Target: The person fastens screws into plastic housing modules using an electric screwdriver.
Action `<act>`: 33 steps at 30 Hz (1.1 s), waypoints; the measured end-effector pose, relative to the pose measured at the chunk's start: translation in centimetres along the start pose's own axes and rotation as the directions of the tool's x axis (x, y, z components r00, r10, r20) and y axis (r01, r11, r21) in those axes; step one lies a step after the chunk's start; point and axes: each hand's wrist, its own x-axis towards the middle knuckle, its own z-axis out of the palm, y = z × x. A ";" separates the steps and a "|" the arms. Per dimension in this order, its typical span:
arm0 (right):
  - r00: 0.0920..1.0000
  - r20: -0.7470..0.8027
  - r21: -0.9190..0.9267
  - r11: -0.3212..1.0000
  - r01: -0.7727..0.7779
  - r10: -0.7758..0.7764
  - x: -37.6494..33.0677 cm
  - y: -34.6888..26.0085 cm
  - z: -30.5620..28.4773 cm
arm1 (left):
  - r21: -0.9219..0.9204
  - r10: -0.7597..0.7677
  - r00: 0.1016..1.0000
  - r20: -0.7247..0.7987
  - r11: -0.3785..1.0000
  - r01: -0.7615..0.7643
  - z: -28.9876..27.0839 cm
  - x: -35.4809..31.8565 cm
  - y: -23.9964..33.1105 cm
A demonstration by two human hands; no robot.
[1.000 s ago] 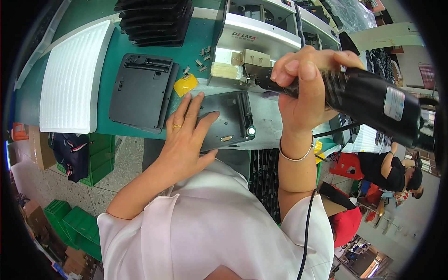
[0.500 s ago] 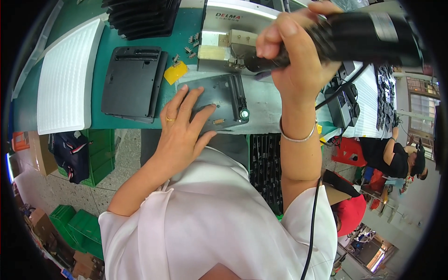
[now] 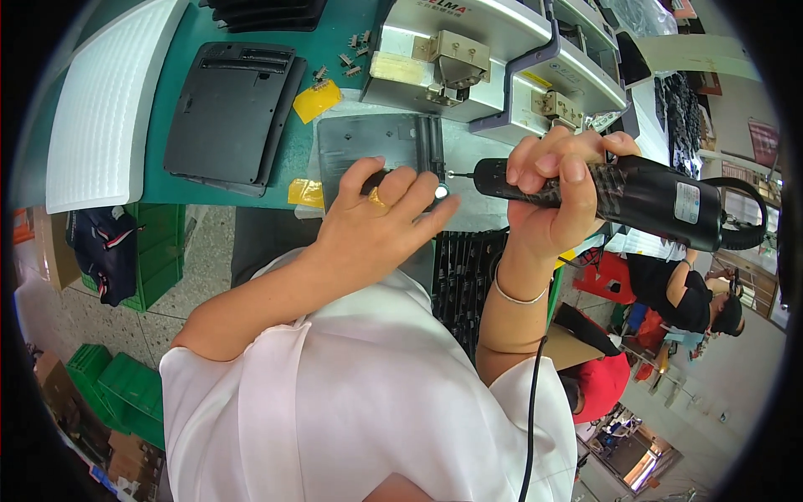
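Observation:
My right hand (image 3: 556,188) is wrapped round a black electric screwdriver (image 3: 644,197), held level with its bit pointing left. A small shiny bit of metal shows at the bit's tip, just right of a dark panel (image 3: 364,138). This flat black plastic panel lies on the bench, with a raised bar along its right edge. My left hand (image 3: 385,209), a gold ring on one finger, has its fingers bent over the panel's near right part and grips it there. A bright round end of the bar shows beside the fingertips. The fingers hide the panel's near corner.
Screw-feeding machines (image 3: 439,63) stand behind the panel. To the left are stacked black panels (image 3: 230,117), a white ribbed tray (image 3: 113,109), yellow pieces (image 3: 316,100) and several small metal parts (image 3: 347,60). The screwdriver's cord (image 3: 533,418) runs down past my right arm.
My right hand has brought the screwdriver away from the feeding machine, down and nearer, beside the panel. My left hand has moved right, and its outstretched fingers have curled at the panel's near right part.

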 end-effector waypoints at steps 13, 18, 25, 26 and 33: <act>1.000 -0.013 -0.004 1.000 0.011 -0.011 -0.2 -0.4 -0.3 | 0.086 0.003 0.994 0.105 0.996 -0.012 -0.6 0.5 0.3; 0.998 -0.061 0.030 1.000 0.006 -0.004 -0.1 -1.1 -0.3 | 0.144 0.066 0.988 0.137 0.986 -0.086 -0.6 0.7 0.4; 0.998 -0.054 0.062 0.998 -0.018 0.021 -0.7 -0.7 -0.1 | 0.080 0.008 0.998 0.061 0.997 -0.013 0.1 -0.4 -0.1; 0.999 -0.037 0.044 0.999 -0.014 0.016 -0.8 -0.5 0.0 | 0.052 -0.011 0.999 0.047 0.999 0.008 0.1 -0.5 -0.1; 0.999 -0.033 0.018 1.000 0.021 -0.020 -0.7 -0.1 0.3 | -0.014 -0.068 0.993 -0.092 0.998 0.067 0.8 -0.6 -0.3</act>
